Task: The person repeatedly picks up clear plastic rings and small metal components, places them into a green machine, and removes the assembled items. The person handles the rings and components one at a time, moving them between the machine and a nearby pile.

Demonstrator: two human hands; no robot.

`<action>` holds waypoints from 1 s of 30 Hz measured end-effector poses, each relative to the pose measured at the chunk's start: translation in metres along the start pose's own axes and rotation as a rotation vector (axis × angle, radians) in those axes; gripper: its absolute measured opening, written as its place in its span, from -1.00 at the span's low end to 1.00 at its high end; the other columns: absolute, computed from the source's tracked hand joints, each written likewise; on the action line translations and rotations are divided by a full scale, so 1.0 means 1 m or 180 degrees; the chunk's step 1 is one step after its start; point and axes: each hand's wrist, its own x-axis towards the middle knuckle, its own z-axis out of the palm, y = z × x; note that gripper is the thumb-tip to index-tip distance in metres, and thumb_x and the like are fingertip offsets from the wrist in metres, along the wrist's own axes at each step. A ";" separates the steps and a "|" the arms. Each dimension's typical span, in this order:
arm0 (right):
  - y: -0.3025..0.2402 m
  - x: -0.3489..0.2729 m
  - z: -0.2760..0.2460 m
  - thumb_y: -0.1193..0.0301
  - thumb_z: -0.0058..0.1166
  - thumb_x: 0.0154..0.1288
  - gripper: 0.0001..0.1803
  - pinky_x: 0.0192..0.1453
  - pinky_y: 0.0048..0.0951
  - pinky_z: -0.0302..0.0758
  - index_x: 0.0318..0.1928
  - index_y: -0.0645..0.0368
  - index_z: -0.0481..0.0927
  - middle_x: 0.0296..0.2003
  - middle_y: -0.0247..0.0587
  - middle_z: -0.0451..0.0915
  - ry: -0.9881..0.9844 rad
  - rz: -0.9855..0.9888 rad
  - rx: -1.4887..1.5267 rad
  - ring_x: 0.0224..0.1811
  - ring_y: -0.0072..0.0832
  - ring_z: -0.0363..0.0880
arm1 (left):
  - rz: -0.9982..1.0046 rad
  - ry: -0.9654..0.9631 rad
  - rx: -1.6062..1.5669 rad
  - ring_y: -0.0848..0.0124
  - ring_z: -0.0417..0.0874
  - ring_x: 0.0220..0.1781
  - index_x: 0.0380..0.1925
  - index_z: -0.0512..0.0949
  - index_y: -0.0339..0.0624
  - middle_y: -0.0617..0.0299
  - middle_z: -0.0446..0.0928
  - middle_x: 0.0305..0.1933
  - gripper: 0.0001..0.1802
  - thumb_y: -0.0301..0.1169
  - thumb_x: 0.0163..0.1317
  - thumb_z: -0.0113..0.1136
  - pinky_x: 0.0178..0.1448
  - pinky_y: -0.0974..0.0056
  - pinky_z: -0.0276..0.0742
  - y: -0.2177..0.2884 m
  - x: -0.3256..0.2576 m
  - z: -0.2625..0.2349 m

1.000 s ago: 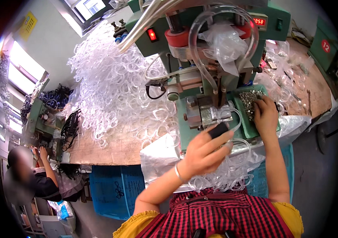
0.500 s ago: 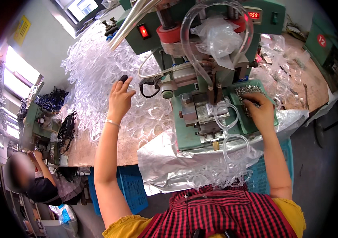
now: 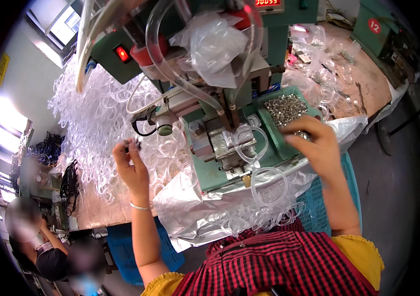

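While the left hand pinches a clear tube loop, the right hand (fingers curled) reaches the metal parts tray.

Bright window, grey floor

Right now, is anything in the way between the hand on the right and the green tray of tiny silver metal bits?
Nothing visible. The right hand hovers at the near edge of the green tray of small silver metal parts, fingers already over them.

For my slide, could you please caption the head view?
Left hand pinches clear tubing; right hand reaches the tray of metal parts.
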 end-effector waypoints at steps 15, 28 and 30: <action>-0.013 0.049 0.066 0.63 0.25 -0.05 -0.39 -0.15 -0.59 0.44 0.11 0.33 0.40 -0.38 -0.34 0.54 -0.0125 0.0371 0.1467 -0.27 -0.63 0.51 | 0.0159 0.0593 -0.2388 0.34 0.65 -0.16 -0.12 0.43 -0.22 0.10 0.56 -0.17 -0.89 -0.51 0.40 -0.02 -0.17 0.20 0.72 0.113 -0.018 0.023; 0.020 0.026 0.050 0.33 0.20 0.16 -0.66 0.25 -0.09 0.36 -0.07 0.20 0.59 0.03 0.03 0.52 0.0915 -0.1355 -0.1482 0.15 -0.02 0.44 | 0.2169 -0.0918 -0.0856 0.41 0.51 -0.53 -0.41 0.55 -0.13 0.09 0.68 -0.14 -0.82 -0.47 -0.03 0.37 -0.51 0.39 0.35 0.149 -0.013 0.048; 0.069 0.029 0.028 0.35 0.21 0.12 -0.73 0.24 -0.07 0.35 -0.17 0.19 0.64 0.05 0.03 0.49 0.0890 -0.0716 -0.2368 0.21 -0.01 0.37 | 0.2759 -0.1133 -0.0628 0.38 0.55 -0.46 -0.35 0.49 -0.12 0.13 0.65 -0.10 -0.72 -0.51 -0.05 0.39 -0.45 0.36 0.49 0.152 -0.016 0.063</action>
